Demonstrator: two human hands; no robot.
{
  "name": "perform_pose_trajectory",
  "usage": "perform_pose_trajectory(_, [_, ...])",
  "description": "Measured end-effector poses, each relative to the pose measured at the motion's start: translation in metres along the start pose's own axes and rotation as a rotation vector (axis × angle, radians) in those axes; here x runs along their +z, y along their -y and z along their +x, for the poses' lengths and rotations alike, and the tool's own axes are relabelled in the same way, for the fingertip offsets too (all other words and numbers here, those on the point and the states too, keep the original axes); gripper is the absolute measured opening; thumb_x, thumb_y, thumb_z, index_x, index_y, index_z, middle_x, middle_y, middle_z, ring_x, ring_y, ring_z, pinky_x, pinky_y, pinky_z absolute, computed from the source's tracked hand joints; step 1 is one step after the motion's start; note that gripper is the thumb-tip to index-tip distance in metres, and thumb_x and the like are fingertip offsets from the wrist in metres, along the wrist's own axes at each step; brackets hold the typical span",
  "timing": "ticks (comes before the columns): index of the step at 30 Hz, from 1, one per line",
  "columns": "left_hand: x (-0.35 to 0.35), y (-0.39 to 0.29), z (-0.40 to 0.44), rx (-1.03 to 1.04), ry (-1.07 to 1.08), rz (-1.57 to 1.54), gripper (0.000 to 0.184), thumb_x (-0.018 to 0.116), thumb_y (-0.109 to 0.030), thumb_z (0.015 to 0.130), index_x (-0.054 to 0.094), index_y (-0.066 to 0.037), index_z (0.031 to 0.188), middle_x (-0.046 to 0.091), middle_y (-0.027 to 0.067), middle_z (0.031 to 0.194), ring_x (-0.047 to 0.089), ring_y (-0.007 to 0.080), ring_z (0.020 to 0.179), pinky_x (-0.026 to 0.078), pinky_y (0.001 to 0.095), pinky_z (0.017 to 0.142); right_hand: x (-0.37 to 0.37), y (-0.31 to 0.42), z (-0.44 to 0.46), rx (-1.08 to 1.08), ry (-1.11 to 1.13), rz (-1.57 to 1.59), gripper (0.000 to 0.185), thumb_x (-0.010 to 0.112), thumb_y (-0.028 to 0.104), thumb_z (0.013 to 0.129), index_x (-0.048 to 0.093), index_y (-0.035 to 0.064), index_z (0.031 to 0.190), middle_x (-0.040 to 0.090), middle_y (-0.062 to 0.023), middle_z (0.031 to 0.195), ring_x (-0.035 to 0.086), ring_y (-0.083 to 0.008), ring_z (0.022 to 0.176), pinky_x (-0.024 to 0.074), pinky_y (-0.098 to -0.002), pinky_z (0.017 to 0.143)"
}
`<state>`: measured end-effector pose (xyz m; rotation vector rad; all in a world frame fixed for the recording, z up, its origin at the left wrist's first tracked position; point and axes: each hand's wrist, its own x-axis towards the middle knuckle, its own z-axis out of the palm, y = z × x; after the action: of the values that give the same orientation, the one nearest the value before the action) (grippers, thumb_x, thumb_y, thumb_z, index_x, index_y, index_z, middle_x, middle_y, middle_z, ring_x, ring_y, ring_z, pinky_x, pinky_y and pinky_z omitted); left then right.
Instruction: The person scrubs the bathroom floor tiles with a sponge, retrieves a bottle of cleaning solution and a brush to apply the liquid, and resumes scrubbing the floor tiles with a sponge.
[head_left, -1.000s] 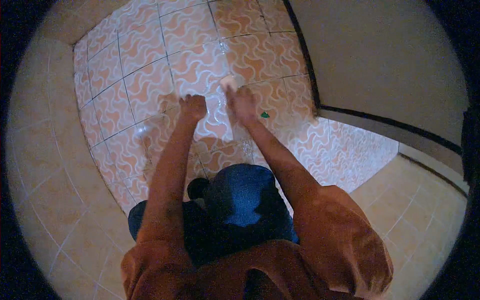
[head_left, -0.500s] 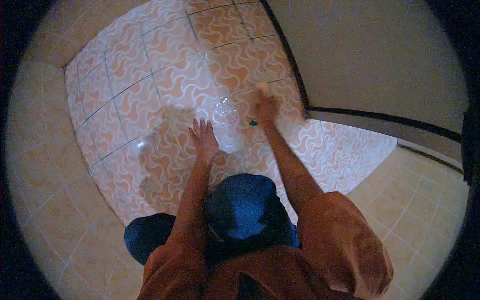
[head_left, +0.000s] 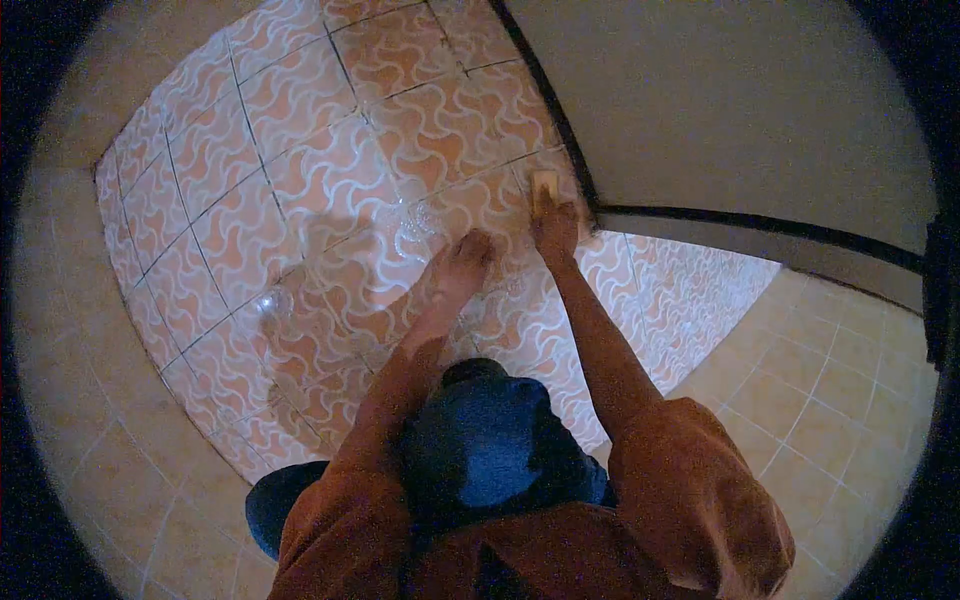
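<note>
Wet floor tiles [head_left: 330, 160] with a pink and white wavy pattern lie beneath both hands. My right hand [head_left: 555, 232] is closed on a small pale-yellow rectangular scrubber [head_left: 544, 186] and presses it on the tiles near the dark door edge. Whether it is a brush or a sponge I cannot tell. My left hand [head_left: 465, 262] is low over the floor to the left, its fingers curled together; anything inside them is hidden. Foamy water [head_left: 412, 225] glistens just left of that hand.
A large grey-brown door panel [head_left: 740, 110] with a dark edge stands at the right, close to my right hand. Beige wall tiles [head_left: 70, 400] border the floor on the left, with more at the lower right. My knee [head_left: 490, 440] in wet blue trousers is below my hands.
My left hand has moved right and its spread fingers have curled. My right hand has shifted right with the scrubber, towards the door. The small green thing between them is out of sight.
</note>
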<state>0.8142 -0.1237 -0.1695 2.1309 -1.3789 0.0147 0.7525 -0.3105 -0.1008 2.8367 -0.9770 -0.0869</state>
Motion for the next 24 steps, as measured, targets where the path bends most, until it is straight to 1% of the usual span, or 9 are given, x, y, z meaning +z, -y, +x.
perform_pose_trajectory(2, [-0.003, -0.006, 0.006, -0.100, 0.103, 0.023, 0.019, 0.052, -0.022, 0.076, 0.057, -0.013, 0.092, 0.055, 0.0047, 0.096, 0.055, 0.0228, 0.087, 0.047, 0.0363, 0.065, 0.011, 0.011, -0.026, -0.102, 0.022, 0.016, 0.051, 0.056, 0.026, 0.072, 0.045, 0.0110, 0.120, 0.058, -0.0163, 0.097, 0.053, -0.0343, 0.078, 0.0440, -0.0442, 0.068])
perform_pose_trajectory(4, [-0.021, -0.007, 0.017, -0.194, 0.192, 0.054, 0.018, 0.051, -0.021, 0.076, 0.058, -0.013, 0.091, 0.056, 0.0053, 0.095, 0.054, 0.0221, 0.088, 0.046, 0.0357, 0.066, 0.018, 0.023, -0.042, -0.312, -0.115, 0.051, 0.050, 0.054, 0.023, 0.074, 0.044, 0.0090, 0.121, 0.058, -0.0131, 0.101, 0.053, -0.0336, 0.077, 0.0439, -0.0432, 0.068])
perform_pose_trajectory(7, [-0.039, -0.008, 0.026, -0.155, 0.295, 0.112, 0.016, 0.049, -0.019, 0.077, 0.059, -0.014, 0.088, 0.057, 0.0054, 0.093, 0.054, 0.0213, 0.090, 0.046, 0.0358, 0.068, -0.021, 0.055, -0.054, -0.159, 0.185, 0.130, 0.053, 0.055, 0.025, 0.076, 0.041, 0.0095, 0.124, 0.056, -0.0153, 0.099, 0.051, -0.0306, 0.082, 0.0406, -0.0399, 0.071])
perform_pose_trajectory(8, [-0.039, -0.006, 0.027, -0.189, 0.334, 0.078, 0.017, 0.049, -0.018, 0.076, 0.060, -0.014, 0.088, 0.057, 0.0052, 0.093, 0.054, 0.0208, 0.090, 0.046, 0.0362, 0.069, -0.018, 0.058, -0.056, -0.169, 0.181, 0.137, 0.053, 0.055, 0.025, 0.076, 0.041, 0.0095, 0.124, 0.056, -0.0153, 0.099, 0.051, -0.0306, 0.082, 0.0406, -0.0399, 0.071])
perform_pose_trajectory(14, [-0.040, -0.014, 0.022, -0.271, 0.421, 0.068, 0.018, 0.048, -0.018, 0.076, 0.060, -0.014, 0.089, 0.057, 0.0059, 0.091, 0.054, 0.0212, 0.090, 0.045, 0.0376, 0.072, -0.022, 0.043, -0.053, -0.400, -0.131, 0.431, 0.047, 0.052, 0.017, 0.077, 0.042, 0.0075, 0.122, 0.055, -0.0144, 0.103, 0.052, -0.0319, 0.080, 0.0417, -0.0403, 0.068])
perform_pose_trajectory(17, [-0.053, -0.016, 0.025, -0.348, 0.469, 0.074, 0.018, 0.048, -0.018, 0.076, 0.060, -0.013, 0.089, 0.057, 0.0067, 0.089, 0.054, 0.0224, 0.088, 0.045, 0.0377, 0.071, -0.019, 0.045, -0.039, -0.501, -0.022, 0.222, 0.046, 0.052, 0.013, 0.076, 0.042, 0.0047, 0.120, 0.056, -0.0165, 0.097, 0.053, -0.0307, 0.079, 0.0421, -0.0413, 0.067])
perform_pose_trajectory(19, [-0.040, -0.014, 0.019, -0.344, 0.453, 0.063, 0.017, 0.049, -0.018, 0.076, 0.060, -0.012, 0.087, 0.057, 0.0073, 0.088, 0.055, 0.0230, 0.086, 0.045, 0.0381, 0.070, -0.020, 0.055, -0.036, -0.416, 0.086, 0.085, 0.037, 0.051, 0.022, 0.078, 0.050, 0.0078, 0.112, 0.056, -0.0117, 0.101, 0.054, -0.0283, 0.065, 0.0423, -0.0407, 0.062])
perform_pose_trajectory(22, [-0.033, -0.004, 0.017, -0.354, 0.430, 0.037, 0.016, 0.049, -0.019, 0.075, 0.060, -0.011, 0.085, 0.057, 0.0081, 0.086, 0.055, 0.0240, 0.083, 0.045, 0.0386, 0.069, -0.030, 0.071, -0.034, -0.276, 0.338, 0.362, 0.036, 0.053, 0.020, 0.077, 0.051, 0.0078, 0.111, 0.056, -0.0121, 0.103, 0.054, -0.0299, 0.064, 0.0421, -0.0407, 0.060])
perform_pose_trajectory(24, [-0.037, 0.003, 0.021, -0.353, 0.419, 0.032, 0.016, 0.050, -0.019, 0.074, 0.060, -0.011, 0.084, 0.057, 0.0087, 0.085, 0.055, 0.0247, 0.082, 0.045, 0.0389, 0.068, -0.047, 0.082, -0.033, -0.611, -0.096, 0.242, 0.035, 0.054, 0.017, 0.076, 0.052, 0.0087, 0.110, 0.058, -0.0145, 0.096, 0.054, -0.0313, 0.063, 0.0422, -0.0422, 0.058])
